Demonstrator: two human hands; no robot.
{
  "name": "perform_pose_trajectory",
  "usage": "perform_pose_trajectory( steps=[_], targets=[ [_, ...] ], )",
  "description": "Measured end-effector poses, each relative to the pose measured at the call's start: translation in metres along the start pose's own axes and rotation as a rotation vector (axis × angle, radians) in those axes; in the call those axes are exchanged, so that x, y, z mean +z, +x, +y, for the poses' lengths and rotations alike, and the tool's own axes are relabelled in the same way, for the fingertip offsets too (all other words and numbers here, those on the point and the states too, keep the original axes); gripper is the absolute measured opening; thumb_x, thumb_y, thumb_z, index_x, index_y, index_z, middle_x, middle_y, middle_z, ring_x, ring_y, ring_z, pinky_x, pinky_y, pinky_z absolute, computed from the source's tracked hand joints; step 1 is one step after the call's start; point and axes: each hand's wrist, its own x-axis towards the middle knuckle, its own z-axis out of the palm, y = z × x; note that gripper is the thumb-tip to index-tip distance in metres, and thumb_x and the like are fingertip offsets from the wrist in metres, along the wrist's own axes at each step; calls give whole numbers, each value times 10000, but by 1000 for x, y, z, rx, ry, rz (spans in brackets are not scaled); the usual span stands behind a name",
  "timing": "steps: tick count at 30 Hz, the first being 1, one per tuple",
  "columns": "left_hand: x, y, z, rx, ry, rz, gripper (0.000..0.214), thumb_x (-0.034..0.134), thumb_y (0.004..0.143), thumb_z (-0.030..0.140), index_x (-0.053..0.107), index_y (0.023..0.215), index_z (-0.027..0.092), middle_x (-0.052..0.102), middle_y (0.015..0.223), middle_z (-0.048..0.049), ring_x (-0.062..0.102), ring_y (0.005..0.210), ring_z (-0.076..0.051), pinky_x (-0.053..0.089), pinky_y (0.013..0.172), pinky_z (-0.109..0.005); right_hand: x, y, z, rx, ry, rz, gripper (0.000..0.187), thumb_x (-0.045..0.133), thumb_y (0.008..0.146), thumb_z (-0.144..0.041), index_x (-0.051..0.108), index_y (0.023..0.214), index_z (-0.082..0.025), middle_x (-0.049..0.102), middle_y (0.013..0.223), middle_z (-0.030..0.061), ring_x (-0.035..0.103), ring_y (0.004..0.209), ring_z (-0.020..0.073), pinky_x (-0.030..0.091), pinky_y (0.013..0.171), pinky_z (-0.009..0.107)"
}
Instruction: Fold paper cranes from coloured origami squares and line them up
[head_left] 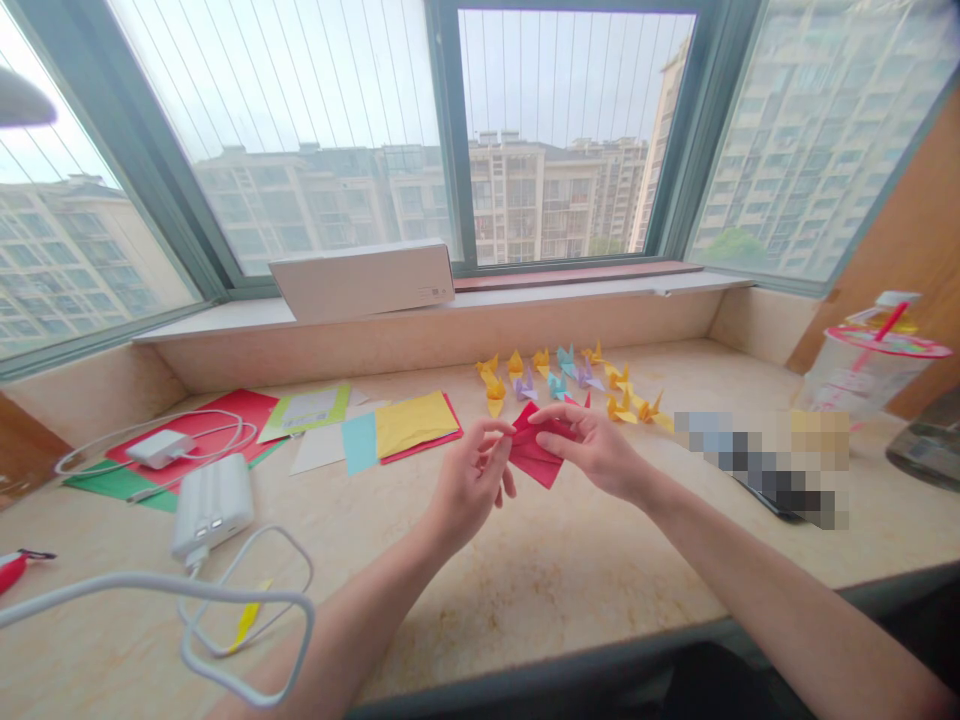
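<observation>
Both hands are on the red paper [534,462] — the left hand [466,485] pinches its left corner between thumb and forefinger, and the right hand [592,448] grips its upper right side with the fingers laid across the top. The paper, already folded to a pointed shape, sits in the middle of the view, lifted just off the counter [525,590]. For a sharp fold here, I'd say match the edges first, hold the corners steady, and only then press. Setting the paper down on the stone would give a firm backing for the crease, and a light pinch would avoid crumpling the layers. Now the surroundings. Just behind the red paper stands a row of paper cranes [570,375], the nearest ones close to the right fingertips, so a forward sweep of the wrist could topple them. To the left of the red paper lie loose coloured sheets [409,422], near but not touching. Farther left are a power bank [214,505] and its looping cable [247,600], which could snag an elbow. Well to the right of the red paper stands a plastic cup [855,375]. The open room is on the near side of the red paper — bare stone down to the counter's front edge.
</observation>
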Motion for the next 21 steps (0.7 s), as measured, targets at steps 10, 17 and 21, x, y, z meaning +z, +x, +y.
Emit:
perform_pose_trajectory(
  steps=[10, 17, 21],
  targets=[
    [1, -1, 7, -65, -104, -14, 362, 498, 958, 437, 477, 1212, 179, 566, 615, 60, 606, 441, -127, 442, 369, -185, 2, 2, 6, -47, 65, 76, 310, 728, 848, -285, 626, 1138, -244, 761, 1027, 42, 728, 947, 189, 597, 875, 360],
    [0, 3, 7, -100, -86, -95, 281, 532, 929, 389, 606, 874, 123, 584, 625, 6, 616, 483, -120, 462, 386, -186, 5, 2, 4, -50, 106, 108, 333, 732, 841, -316, 610, 1146, -262, 753, 1050, 38, 737, 903, 189, 619, 826, 353],
    [-1, 3, 9, -128, -118, -146, 255, 554, 912, 365, 619, 926, 118, 656, 727, -35, 638, 505, -124, 471, 389, -190, 3, 2, 6, -62, 77, 150, 325, 735, 837, -327, 622, 1134, -260, 746, 1054, 42, 737, 863, 184, 625, 767, 335]
  ],
)
